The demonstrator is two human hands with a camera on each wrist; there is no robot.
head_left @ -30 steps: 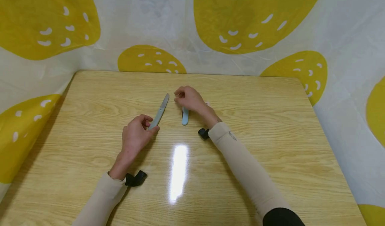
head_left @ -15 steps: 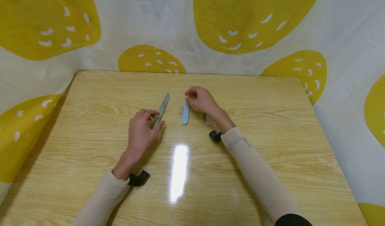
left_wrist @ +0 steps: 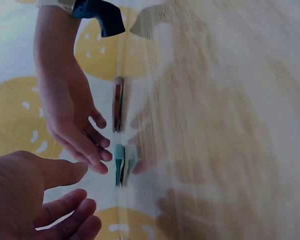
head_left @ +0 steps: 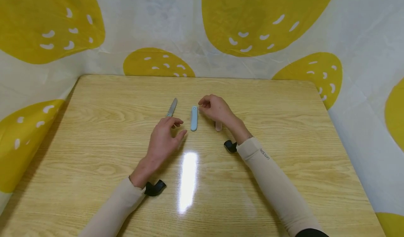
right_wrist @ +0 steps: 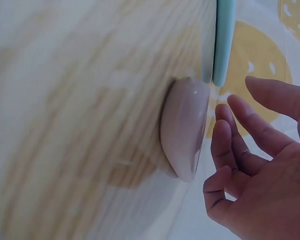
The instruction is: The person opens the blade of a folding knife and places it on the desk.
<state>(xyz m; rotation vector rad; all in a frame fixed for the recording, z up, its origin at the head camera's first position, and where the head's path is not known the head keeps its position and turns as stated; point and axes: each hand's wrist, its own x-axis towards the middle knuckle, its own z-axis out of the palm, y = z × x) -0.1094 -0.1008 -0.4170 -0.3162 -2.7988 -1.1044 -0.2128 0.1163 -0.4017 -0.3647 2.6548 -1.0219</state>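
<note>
Knife sheath [head_left: 194,118], pale blue, lies flat near the middle of the wooden table [head_left: 284,153], its long axis running roughly twelve to six, the far end tipped slightly toward one o'clock. At about ten o'clock from it lies the knife [head_left: 172,107], blade bare and pointing toward one o'clock, its handle end hidden under the left hand [head_left: 164,139]. At three o'clock from the sheath, just beside it, a pinkish piece [head_left: 218,126] peeks out from under the right hand [head_left: 216,108]; the right wrist view shows it as a smooth rounded thing [right_wrist: 182,132] resting on the table.

Neither hand holds anything. The left hand's fingers are loosely spread, tips near the knife's handle and the sheath's near end. The right hand's fingers are softly curled, close to the sheath's far end but apart from it. I'd judge the three things were set side by side, apart, so each is easy to reach singly.
</note>
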